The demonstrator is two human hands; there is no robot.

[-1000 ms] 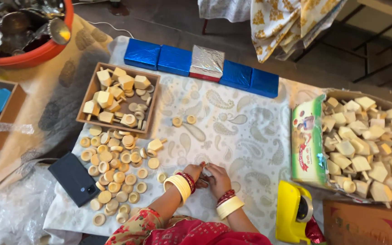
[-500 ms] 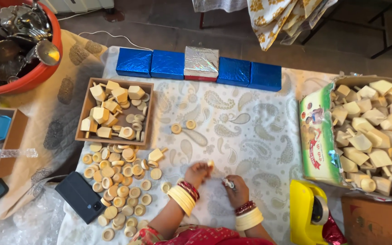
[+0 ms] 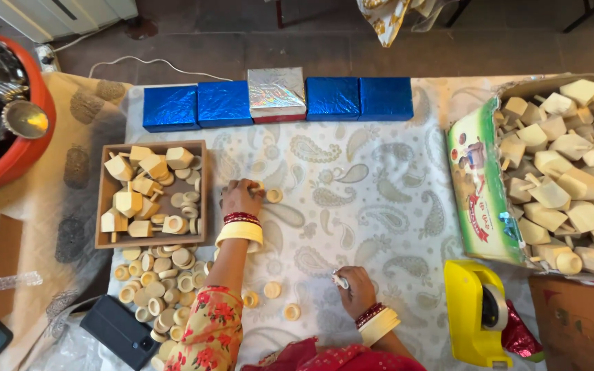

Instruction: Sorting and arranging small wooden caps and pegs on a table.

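Note:
My left hand (image 3: 241,198) reaches forward onto the patterned cloth (image 3: 379,178), fingers down on a small wooden ring beside another ring (image 3: 274,196). It lies just right of a brown tray (image 3: 202,192) holding wooden blocks and rings. My right hand (image 3: 353,287) rests near the cloth's front edge, closed around a small pale piece (image 3: 341,280). A pile of wooden rings (image 3: 163,282) lies under my left forearm, with loose rings (image 3: 272,290) between my arms.
A row of blue boxes (image 3: 223,103) with a silver box (image 3: 276,93) lines the far edge. A carton of wooden blocks (image 3: 572,172) stands at right, a yellow tape dispenser (image 3: 477,312) in front of it. An orange tub (image 3: 15,148) and a black phone (image 3: 122,332) sit left.
My left hand has stretched forward from near my body to the rings by the tray. My right hand has stayed near the front edge, still gripping the small piece.

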